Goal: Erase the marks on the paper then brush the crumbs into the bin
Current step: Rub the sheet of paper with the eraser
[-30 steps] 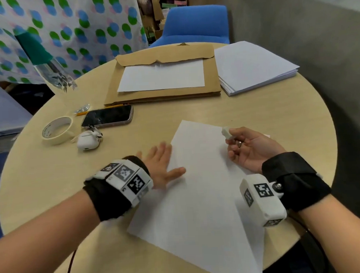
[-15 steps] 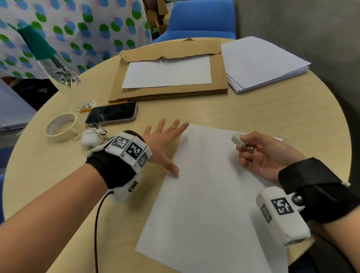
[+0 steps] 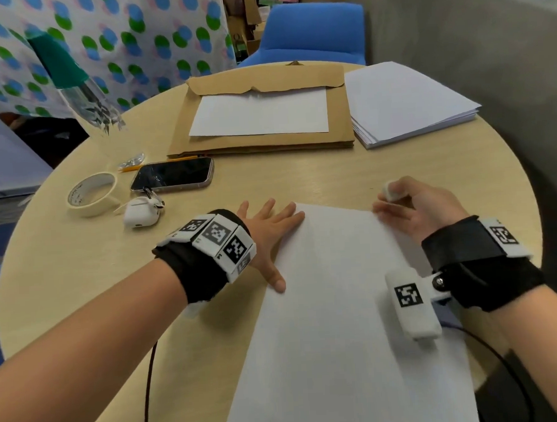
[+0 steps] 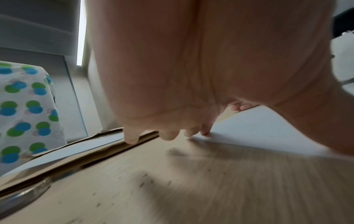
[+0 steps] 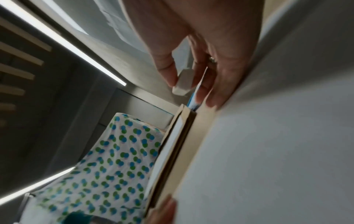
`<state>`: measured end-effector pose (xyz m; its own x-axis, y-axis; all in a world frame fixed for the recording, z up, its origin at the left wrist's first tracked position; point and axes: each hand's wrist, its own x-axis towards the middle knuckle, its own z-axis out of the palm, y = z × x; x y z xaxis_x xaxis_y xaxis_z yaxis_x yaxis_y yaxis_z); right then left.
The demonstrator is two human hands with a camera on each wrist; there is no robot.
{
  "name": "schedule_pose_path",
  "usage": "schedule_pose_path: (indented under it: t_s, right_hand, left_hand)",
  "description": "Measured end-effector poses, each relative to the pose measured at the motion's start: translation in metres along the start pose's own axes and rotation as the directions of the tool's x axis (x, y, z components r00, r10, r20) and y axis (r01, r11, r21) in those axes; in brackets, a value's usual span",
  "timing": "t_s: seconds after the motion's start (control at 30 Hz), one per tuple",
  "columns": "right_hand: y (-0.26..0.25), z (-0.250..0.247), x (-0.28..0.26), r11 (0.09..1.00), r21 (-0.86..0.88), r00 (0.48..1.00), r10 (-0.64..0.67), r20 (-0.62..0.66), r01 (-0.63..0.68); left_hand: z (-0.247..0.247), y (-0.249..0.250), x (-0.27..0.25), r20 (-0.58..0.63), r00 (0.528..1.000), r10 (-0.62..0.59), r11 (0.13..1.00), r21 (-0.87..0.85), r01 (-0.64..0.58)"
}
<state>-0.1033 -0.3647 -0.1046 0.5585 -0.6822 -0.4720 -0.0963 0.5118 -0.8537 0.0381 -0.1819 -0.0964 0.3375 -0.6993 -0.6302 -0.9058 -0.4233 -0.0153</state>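
Your sheet of paper (image 3: pixel 346 304) has swung round square to you on the worktop (image 3: pixel 397 172), so brushing looks next; no marks, crumbs or bin show. One loose sheet, one paper stack (image 3: pixel 406 97). Your left hand (image 3: pixel 268 230), moved up, lies spread flat on the sheet's far-left corner; your right hand (image 3: pixel 415 203) pinches one eraser (image 3: pixel 388 190) beyond the far-right corner.
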Motion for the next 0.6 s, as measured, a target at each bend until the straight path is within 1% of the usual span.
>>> schedule_pose_path:
  t_s: [0.03,0.07,0.1,0.13,0.17,0.2,0.23,0.27,0.33,0.37,0.4,0.5,0.57,0.6]
  right_hand:
    - [-0.004,0.0,0.003,0.999,-0.002,0.998,-0.054,-0.029,0.054]
    - [-0.007,0.003,0.002,0.996,0.001,0.996,-0.086,-0.01,0.086]
    - [-0.009,0.009,-0.001,0.996,-0.006,0.995,-0.093,0.045,0.094]
    - [-0.01,0.017,-0.006,0.996,-0.039,0.99,-0.075,0.119,0.08]
    - [-0.009,0.026,-0.011,0.991,-0.116,0.98,-0.039,0.197,0.063]
    - [-0.007,0.036,-0.015,0.971,-0.232,0.964,0.0,0.266,0.064]
    - [-0.005,0.045,-0.018,0.921,-0.377,0.948,0.028,0.318,0.099]
    - [-0.003,0.054,-0.02,0.841,-0.518,0.936,0.04,0.35,0.158]
    - [-0.001,0.068,-0.016,0.631,-0.729,0.926,0.043,0.374,0.265]
    - [-0.001,0.074,-0.013,0.529,-0.798,0.928,0.051,0.369,0.288]
    - [-0.003,0.079,-0.009,0.445,-0.847,0.934,0.06,0.352,0.291]
    - [-0.004,0.089,-0.007,0.261,-0.918,0.949,0.021,0.316,0.299]
    - [0.0,0.095,-0.013,0.167,-0.928,0.942,-0.033,0.333,0.333]
    - [0.004,0.097,-0.018,0.144,-0.926,0.937,-0.023,0.349,0.348]
  left_hand:
    - [0.0,0.0,0.0,-0.004,1.0,0.004,1.0,-0.006,-0.004]
    - [0.0,0.001,0.001,-0.013,1.0,0.005,1.0,-0.02,-0.005]
    - [-0.001,0.003,0.001,-0.029,1.0,0.002,0.999,-0.044,-0.003]
    - [-0.002,0.004,0.001,-0.053,0.999,-0.007,0.998,-0.07,0.003]
    - [-0.004,0.006,0.002,-0.084,0.996,-0.017,0.996,-0.088,0.01]
    - [-0.006,0.008,0.002,-0.114,0.993,-0.027,0.996,-0.092,0.017]
    - [-0.007,0.009,0.003,-0.136,0.99,-0.032,0.996,-0.084,0.021]
    - [-0.008,0.01,0.003,-0.147,0.989,-0.03,0.997,-0.071,0.02]
    - [-0.007,0.009,0.004,-0.133,0.991,-0.022,0.999,-0.044,0.016]
    - [-0.005,0.009,0.004,-0.118,0.993,-0.019,0.999,-0.032,0.016]
    - [-0.003,0.008,0.005,-0.102,0.995,-0.019,1.0,-0.024,0.016]
    - [0.0,0.008,0.007,-0.075,0.997,-0.023,1.0,-0.009,0.023]
    - [-0.001,0.009,0.008,-0.072,0.997,-0.021,1.0,-0.011,0.02]
    - [-0.001,0.009,0.007,-0.07,0.997,-0.018,1.0,-0.017,0.017]
